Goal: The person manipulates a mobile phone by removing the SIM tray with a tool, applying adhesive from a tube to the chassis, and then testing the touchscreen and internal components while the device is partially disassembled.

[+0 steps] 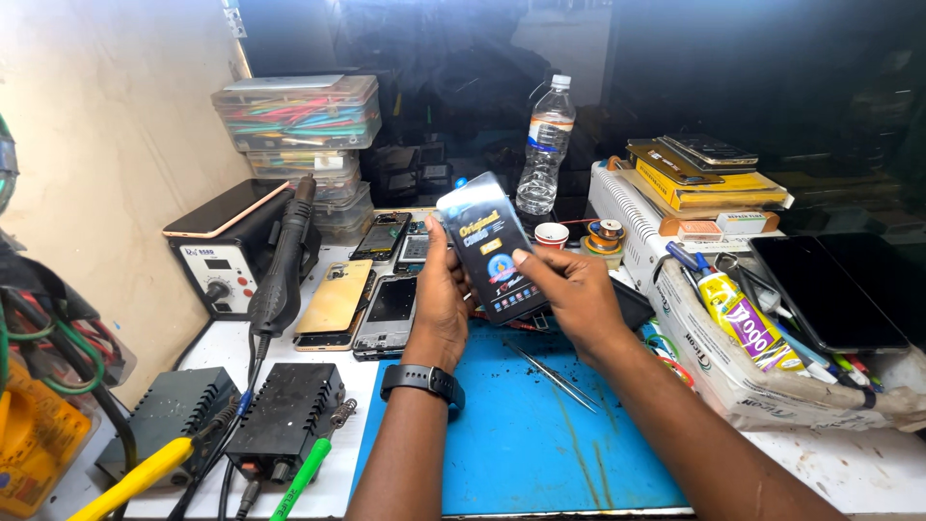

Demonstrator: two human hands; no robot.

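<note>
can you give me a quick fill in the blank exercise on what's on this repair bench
1. Both hands hold up a flat dark ____ pack with a glossy printed front.
2. The left hand has a black ____ on its wrist.
3. A pair of metal tweezers lies on the ____ work mat.
4. A clear plastic ____ with a white cap stands behind the pack, beyond the right hand.

Missing words: phone screen; smartwatch; blue; water bottle
</note>
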